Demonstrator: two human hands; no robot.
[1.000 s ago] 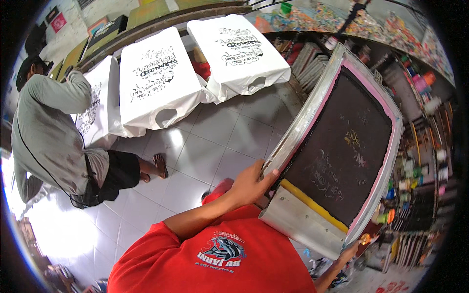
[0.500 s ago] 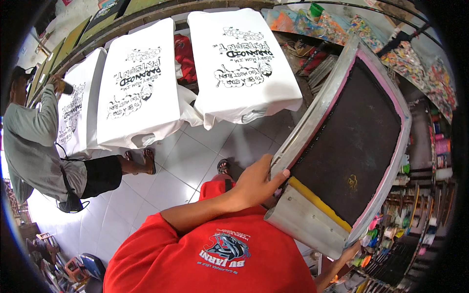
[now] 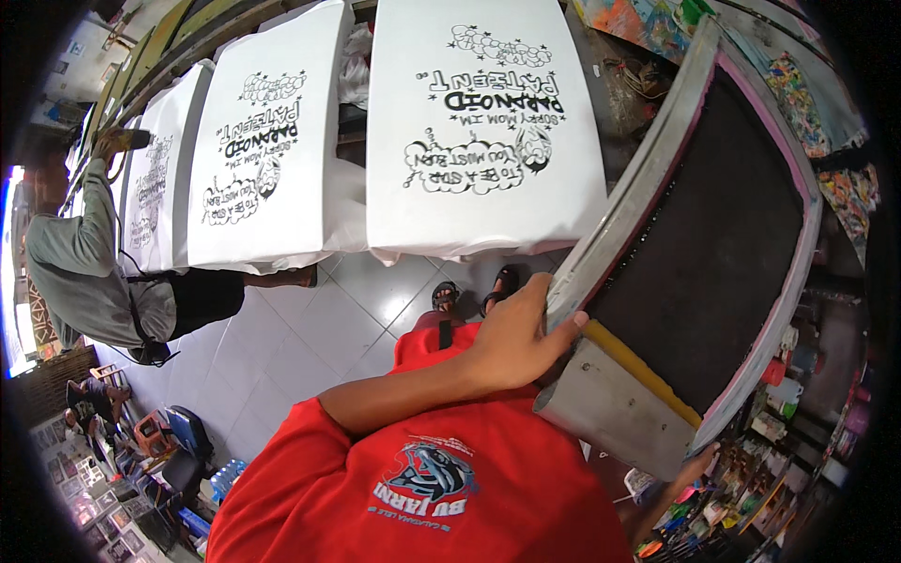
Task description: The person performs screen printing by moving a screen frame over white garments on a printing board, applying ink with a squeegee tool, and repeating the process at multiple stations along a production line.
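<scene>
A large screen-printing frame [image 3: 601, 220] is held up on my right side, with a dark mesh and a pink taped border. A metal squeegee [image 3: 615, 403] with a yellow blade rests across its lower end. My left hand [image 3: 526, 338] is closed on the frame's near left edge beside the squeegee, thumb over the rim. At the lower right corner my right hand [image 3: 694, 466] supports the frame; most of its fingers are hidden behind it. Ahead, a white T-shirt [image 3: 483, 206] with a black print lies stretched on a board, and another white T-shirt [image 3: 267, 127] lies to its left.
At far left a co-worker [image 3: 89, 263] in a grey top bends over a further printed shirt [image 3: 155, 188], holding a dark tool. Tiled floor [image 3: 282, 328] lies between us. Chairs [image 3: 188, 436] stand at lower left. Shelves crowded with containers [image 3: 770, 403] line the right.
I have come nearer to the shirt boards, which look larger. The frame and squeegee have shifted slightly right in view, still in both hands. The co-worker leans lower.
</scene>
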